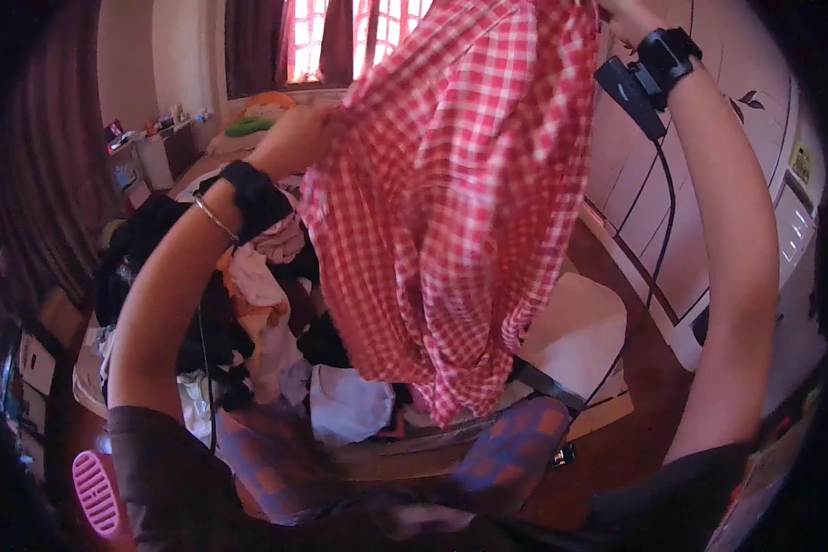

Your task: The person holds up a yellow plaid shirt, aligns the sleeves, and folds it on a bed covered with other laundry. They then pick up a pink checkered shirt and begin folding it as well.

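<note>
A red and white checked cloth garment (448, 207) hangs in front of me, raised and creased, its lower edge bunched. My left hand (321, 131) is shut on its left side, the fingers partly hidden by the fabric. At the top right, near the picture's rim, my right hand (617, 17) grips the garment's upper edge; its fingertips are cut off or hidden. Behind and below the cloth lies a heap of mixed clothes, with a dark garment (145, 241), a pale garment with orange (259, 310) and a folded light cloth (350, 403).
A white board-like item (576, 331) lies right of the heap. Pale cabinet doors (662, 207) stand at the right, and a black cable (668, 228) hangs from the right wrist device. A pink slotted plastic object (96, 493) is at lower left. A curtained window (310, 41) is beyond.
</note>
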A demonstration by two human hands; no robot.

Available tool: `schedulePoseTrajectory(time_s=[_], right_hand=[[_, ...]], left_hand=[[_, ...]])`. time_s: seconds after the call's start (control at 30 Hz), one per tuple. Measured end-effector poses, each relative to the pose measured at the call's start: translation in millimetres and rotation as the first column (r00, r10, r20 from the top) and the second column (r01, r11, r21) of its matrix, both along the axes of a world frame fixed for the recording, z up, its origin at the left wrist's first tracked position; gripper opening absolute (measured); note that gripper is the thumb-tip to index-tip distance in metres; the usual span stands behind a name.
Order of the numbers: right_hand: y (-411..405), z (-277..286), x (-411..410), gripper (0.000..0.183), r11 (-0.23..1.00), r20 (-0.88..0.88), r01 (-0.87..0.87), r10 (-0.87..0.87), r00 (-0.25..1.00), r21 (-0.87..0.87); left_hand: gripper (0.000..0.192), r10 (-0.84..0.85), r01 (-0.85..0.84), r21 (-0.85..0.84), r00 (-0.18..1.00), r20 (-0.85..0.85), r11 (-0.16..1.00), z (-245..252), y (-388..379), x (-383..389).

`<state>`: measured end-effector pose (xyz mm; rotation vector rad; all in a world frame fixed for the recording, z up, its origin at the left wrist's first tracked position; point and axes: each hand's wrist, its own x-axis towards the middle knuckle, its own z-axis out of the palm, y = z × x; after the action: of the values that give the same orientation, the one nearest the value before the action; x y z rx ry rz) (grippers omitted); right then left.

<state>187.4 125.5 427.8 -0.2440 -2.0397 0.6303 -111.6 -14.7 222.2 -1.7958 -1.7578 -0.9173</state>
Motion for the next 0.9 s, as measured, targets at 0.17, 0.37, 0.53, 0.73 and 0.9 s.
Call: schedulePoseTrajectory(time_s=[0.17, 0.37, 0.53, 0.73, 0.9], right_hand=[[6.9, 16.5, 37.6, 0.026, 0.937, -0.097, 0.273, -0.258, 0.961, 0.218], [-11.9, 52.9, 89.2, 0.012, 0.924, -0.066, 0.372, -0.367, 0.928, 0.092], [-28.1, 64.9, 108.5, 0.016, 0.997, -0.116, 0.045, -0.053, 0.992, -0.067], [15.5, 27.4, 63.8, 0.02, 0.95, -0.053, -0.313, 0.312, 0.949, -0.013], [32.5, -98.4, 16.7, 0.016, 0.834, 0.329, -0.46, 0.545, 0.771, -0.303]], left_hand=[[0.02, 0.624, -0.478, 0.412, 0.678, -0.389, 0.776, 98.6, -13.6, -30.2], [0.021, 0.726, -0.329, 0.723, 0.599, -0.338, 0.608, 219.0, -62.8, -8.6], [0.022, 0.541, -0.132, 0.682, 0.722, -0.431, 0.719, 255.6, -61.2, 38.2], [0.023, 0.002, 0.113, 0.26, 0.914, -0.406, 0.959, 192.8, -36.8, 100.5], [0.024, -0.379, 0.367, -0.098, 0.882, -0.279, 0.925, 81.9, 16.1, 87.3]])
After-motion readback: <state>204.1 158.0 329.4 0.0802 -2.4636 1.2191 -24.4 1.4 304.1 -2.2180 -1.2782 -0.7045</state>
